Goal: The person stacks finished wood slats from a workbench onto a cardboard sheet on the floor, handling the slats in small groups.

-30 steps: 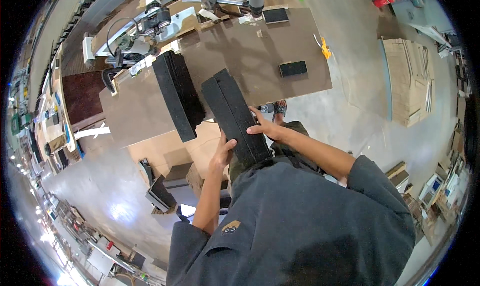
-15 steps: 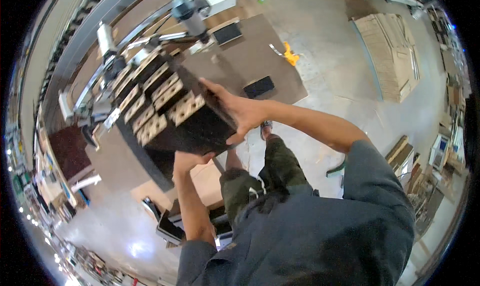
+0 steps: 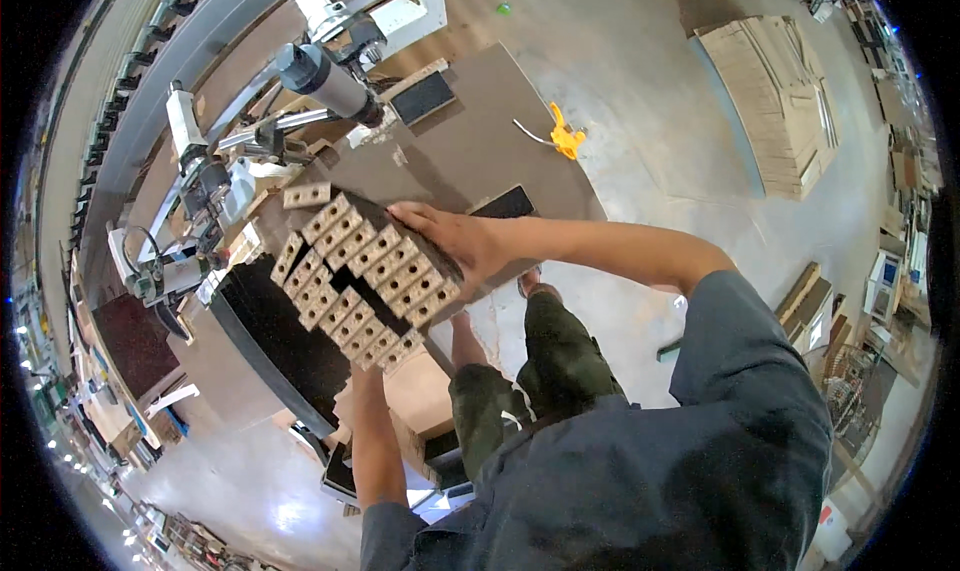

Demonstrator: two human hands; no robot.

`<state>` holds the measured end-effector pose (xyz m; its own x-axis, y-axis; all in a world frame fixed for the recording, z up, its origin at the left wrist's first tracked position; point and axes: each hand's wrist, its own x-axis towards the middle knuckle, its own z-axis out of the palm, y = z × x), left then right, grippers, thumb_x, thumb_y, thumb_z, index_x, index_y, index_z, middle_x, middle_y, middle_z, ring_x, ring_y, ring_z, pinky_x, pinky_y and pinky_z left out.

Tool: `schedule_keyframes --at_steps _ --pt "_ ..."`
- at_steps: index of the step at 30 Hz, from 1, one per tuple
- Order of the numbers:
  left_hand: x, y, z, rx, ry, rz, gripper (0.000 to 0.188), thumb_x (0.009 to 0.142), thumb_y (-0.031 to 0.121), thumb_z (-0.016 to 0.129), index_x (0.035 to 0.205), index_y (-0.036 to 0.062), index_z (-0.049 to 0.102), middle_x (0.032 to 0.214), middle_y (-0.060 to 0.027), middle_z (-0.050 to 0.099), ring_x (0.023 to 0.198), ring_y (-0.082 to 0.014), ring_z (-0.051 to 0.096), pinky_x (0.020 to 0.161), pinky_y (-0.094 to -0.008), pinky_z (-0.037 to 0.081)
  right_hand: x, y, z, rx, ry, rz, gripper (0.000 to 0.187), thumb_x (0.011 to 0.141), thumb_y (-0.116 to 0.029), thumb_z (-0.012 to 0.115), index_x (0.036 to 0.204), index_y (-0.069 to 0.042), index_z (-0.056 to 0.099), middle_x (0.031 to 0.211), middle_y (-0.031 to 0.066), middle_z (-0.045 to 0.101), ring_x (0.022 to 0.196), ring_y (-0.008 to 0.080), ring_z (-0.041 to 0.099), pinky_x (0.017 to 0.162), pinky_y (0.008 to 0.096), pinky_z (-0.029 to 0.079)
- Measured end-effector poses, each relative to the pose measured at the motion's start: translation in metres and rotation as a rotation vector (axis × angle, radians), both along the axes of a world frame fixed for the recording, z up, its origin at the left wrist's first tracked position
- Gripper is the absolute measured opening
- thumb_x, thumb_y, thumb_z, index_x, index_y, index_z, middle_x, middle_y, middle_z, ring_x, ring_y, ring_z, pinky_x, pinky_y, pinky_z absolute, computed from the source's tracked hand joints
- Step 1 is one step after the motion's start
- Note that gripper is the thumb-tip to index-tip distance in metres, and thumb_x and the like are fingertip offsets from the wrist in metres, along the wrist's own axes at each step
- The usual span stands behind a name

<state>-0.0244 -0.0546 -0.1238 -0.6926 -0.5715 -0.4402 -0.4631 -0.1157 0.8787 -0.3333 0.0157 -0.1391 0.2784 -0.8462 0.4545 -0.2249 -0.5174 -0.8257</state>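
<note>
Holds a bundle of boards [image 3: 408,271] squarely between the 2 hands, touching the right hand [image 3: 457,241] along its right side. Turns the pale, hole-pierced ends up toward the head, with the long axis running away from the head and down past the hands, too foreshortened to show its exact tilt. Splits into 2 rough rows around a dark gap, nearer the right hand with the upper row. Shows 1 pale end set slightly off, on the far left side from the hands.

Reaches in from the right with the forearm nearly level and the elbow out; clamps the right hand against the bundle's dark side, fingers stretched toward its far corner, thumb not visible. Reaches almost straight forward with the left forearm, left hand [image 3: 366,376] mostly hidden under the bundle's near edge; cannot tell its finger closure. Cannot tell resting on the table [image 3: 480,101] from hanging clear of it.

Has a stack of dark boards [image 3: 290,321] just left of the hands, a small dark block [image 3: 505,203] partly behind the right forearm, and a yellow tool [image 3: 568,139] well beyond the right hand.
</note>
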Motion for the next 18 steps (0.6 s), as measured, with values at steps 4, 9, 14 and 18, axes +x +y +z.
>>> schedule_keyframes --at_steps 4,9,14,18 --pt "0.010 0.005 0.003 0.030 0.006 0.030 0.058 0.076 0.031 0.086 0.122 0.0030 0.067 0.121 -0.0151 0.072 0.113 -0.0350 0.067 0.100 -0.0425 0.052 0.009 -0.001 0.004 -0.036 -0.005 0.018 0.153 0.061 -0.054 0.098 0.169 0.006 0.007 0.164 0.0334 0.031 0.149 0.0520 0.038 0.124 0.0540 0.033" --pt "0.041 0.022 0.014 0.085 -0.016 0.082 0.062 0.075 0.032 0.087 0.125 0.0023 0.065 0.123 -0.0156 0.070 0.114 -0.0351 0.067 0.101 -0.0430 0.051 0.014 0.013 0.004 0.032 0.094 0.050 0.150 0.058 -0.047 0.098 0.167 0.008 0.013 0.157 0.0361 0.035 0.143 0.0524 0.043 0.120 0.0543 0.037" --pt "0.046 0.021 0.011 0.096 -0.022 0.099 0.066 0.074 0.033 0.088 0.127 0.0017 0.063 0.125 -0.0161 0.069 0.116 -0.0352 0.066 0.102 -0.0434 0.051 0.020 0.013 -0.002 0.032 0.068 0.028 0.147 0.061 -0.047 0.097 0.168 0.008 0.012 0.156 0.0360 0.035 0.142 0.0529 0.043 0.119 0.0528 0.039" --pt "0.044 0.019 0.011 0.093 -0.020 0.107 0.070 0.074 0.034 0.089 0.129 0.0011 0.061 0.126 -0.0166 0.068 0.117 -0.0353 0.065 0.103 -0.0438 0.051 0.020 0.012 0.000 0.045 0.072 0.042 0.147 0.062 -0.048 0.097 0.168 0.008 0.011 0.157 0.0354 0.033 0.143 0.0535 0.042 0.120 0.0522 0.038"
